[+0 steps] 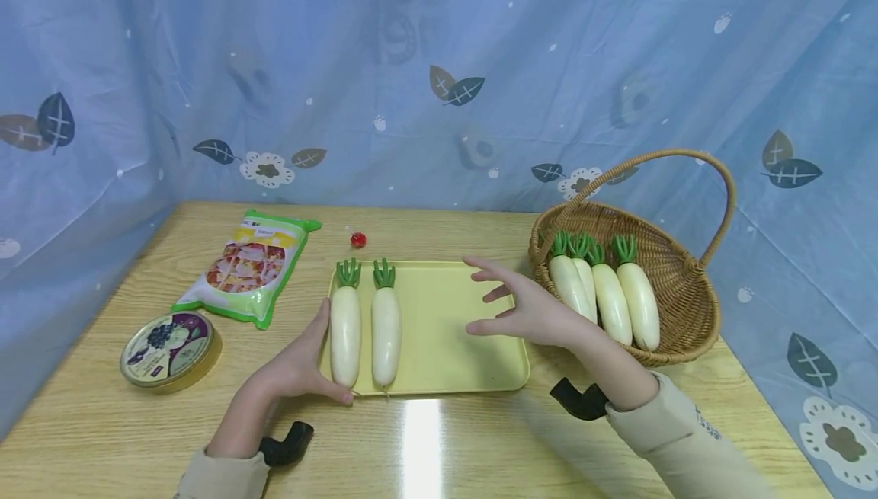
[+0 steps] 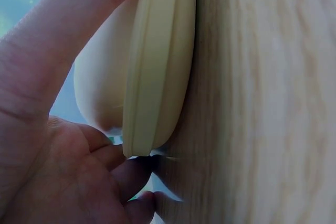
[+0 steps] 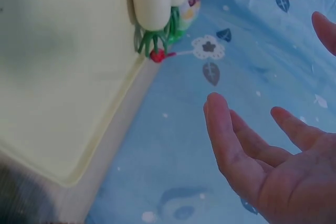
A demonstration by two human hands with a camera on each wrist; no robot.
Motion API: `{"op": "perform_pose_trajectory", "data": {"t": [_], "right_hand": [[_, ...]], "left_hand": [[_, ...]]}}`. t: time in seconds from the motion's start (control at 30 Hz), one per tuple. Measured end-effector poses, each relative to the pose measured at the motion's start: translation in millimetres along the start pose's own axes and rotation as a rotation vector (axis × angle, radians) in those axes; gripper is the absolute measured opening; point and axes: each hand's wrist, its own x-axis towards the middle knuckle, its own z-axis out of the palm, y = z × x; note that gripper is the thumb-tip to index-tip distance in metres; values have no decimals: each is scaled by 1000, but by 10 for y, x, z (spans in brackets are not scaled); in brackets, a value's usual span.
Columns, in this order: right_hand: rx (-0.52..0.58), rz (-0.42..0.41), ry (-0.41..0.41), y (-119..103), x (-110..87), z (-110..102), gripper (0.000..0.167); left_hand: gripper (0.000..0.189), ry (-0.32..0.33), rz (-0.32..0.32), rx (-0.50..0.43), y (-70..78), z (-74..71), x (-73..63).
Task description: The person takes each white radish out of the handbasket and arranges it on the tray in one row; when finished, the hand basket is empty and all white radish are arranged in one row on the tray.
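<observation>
My left hand [image 1: 302, 362] holds the front left corner of a yellow tray [image 1: 466, 331], its fingers along the left side and its thumb at the front edge. In the left wrist view, the thumb [image 2: 52, 35] lies against the tray rim [image 2: 152, 77]. Two white radishes with green tops lie side by side on the tray's left part, one leftmost [image 1: 345, 339] and one beside it [image 1: 386, 335]. Over the tray's right end, my right hand [image 1: 531, 308] hangs with spread fingers and nothing in them. The right wrist view shows that hand [image 3: 278, 166] apart from the tray.
A tilted wicker basket [image 1: 675, 293] with a tall handle stands at the right, holding several white radishes [image 1: 610, 305]. On the left lie a green-edged food bag [image 1: 250, 267] and a round tin [image 1: 168, 350]. A small red object [image 1: 358, 240] sits behind the tray. Blue cloth [image 1: 384, 126] hangs behind the table.
</observation>
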Motion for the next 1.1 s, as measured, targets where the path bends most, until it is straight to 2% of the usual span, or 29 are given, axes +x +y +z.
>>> {"op": "perform_pose_trajectory", "data": {"t": [0.33, 0.47, 1.1], "right_hand": [[-27, -33, 105, 60, -170, -195, 75], [-43, -41, 137, 97, -234, -274, 71], [-126, 14, 231, 270, -502, -583, 62]], "left_hand": [[151, 3, 24, -32, 10, 0, 12], [151, 1, 12, -34, 11, 1, 9], [150, -2, -4, -30, 43, 0, -17]]}}
